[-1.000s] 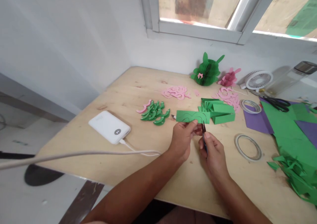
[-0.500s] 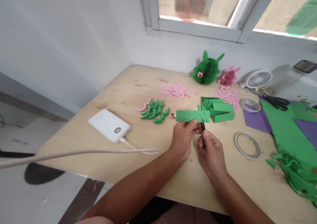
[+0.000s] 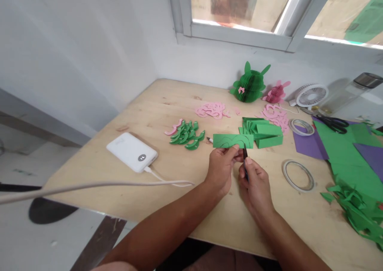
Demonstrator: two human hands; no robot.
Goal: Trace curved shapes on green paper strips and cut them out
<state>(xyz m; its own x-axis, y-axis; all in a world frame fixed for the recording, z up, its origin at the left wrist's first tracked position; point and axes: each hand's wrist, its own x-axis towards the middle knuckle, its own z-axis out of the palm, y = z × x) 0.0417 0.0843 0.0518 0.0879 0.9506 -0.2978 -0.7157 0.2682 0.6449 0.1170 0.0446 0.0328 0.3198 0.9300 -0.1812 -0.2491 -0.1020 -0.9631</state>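
My left hand [image 3: 220,165] pinches the lower edge of a green paper strip [image 3: 224,140] that has curved lines drawn on it. In my right hand [image 3: 256,180] are small dark scissors [image 3: 245,159], pointing away from me, with their blades at the strip's lower edge right of my left thumb. My fingers cover the scissor handles. Just left of the strip lies a pen [image 3: 209,139], partly hidden. Behind the strip sits a stack of folded green paper [image 3: 269,133]. Cut green curved pieces [image 3: 184,135] are heaped to the left.
Pink paper cutouts [image 3: 212,110] lie farther back. A white power bank [image 3: 132,152] with a cable is at left. Tape rolls [image 3: 298,176], black scissors [image 3: 332,123], purple sheets and green scraps [image 3: 359,207] lie right. A green paper figure [image 3: 249,85] and a fan [image 3: 312,95] stand behind.
Almost nothing differs. Both hands, the strip and the scissors keep nearly the same place, with only a very slight shift of the view.
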